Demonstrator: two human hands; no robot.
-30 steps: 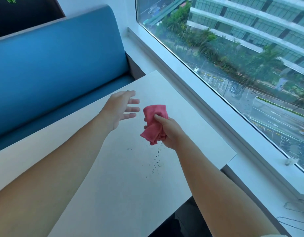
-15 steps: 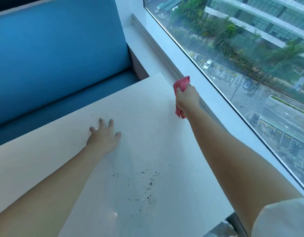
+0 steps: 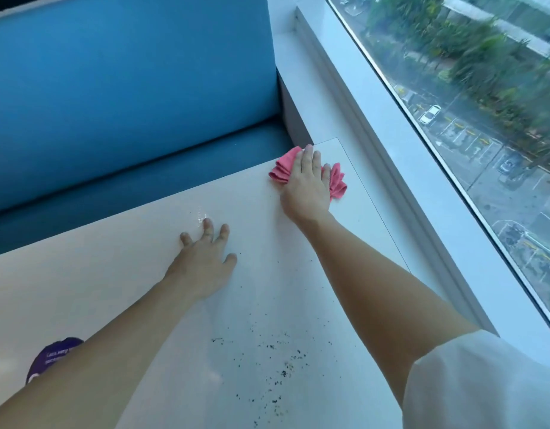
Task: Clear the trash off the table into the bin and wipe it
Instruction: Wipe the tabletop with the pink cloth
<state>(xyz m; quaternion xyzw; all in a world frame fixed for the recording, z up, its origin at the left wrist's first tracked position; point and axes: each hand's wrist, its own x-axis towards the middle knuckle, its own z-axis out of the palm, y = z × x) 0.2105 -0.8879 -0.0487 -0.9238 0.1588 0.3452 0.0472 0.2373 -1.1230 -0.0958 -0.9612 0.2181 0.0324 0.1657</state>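
Note:
A pink cloth lies bunched at the far right corner of the white table. My right hand presses flat on top of it with straight fingers. My left hand rests palm down on the table's middle, fingers spread, holding nothing. Dark crumbs are scattered over the near part of the table. A small wet glint shows just beyond my left fingertips.
A purple object with white print peeks out from under my left forearm at the near left. A blue bench seat runs behind the table. A white sill and a large window border the right.
My right hand has gone from gripping the cloth in the air to pressing it flat on the far corner. My left hand stays planted on the table. The view has tilted further down.

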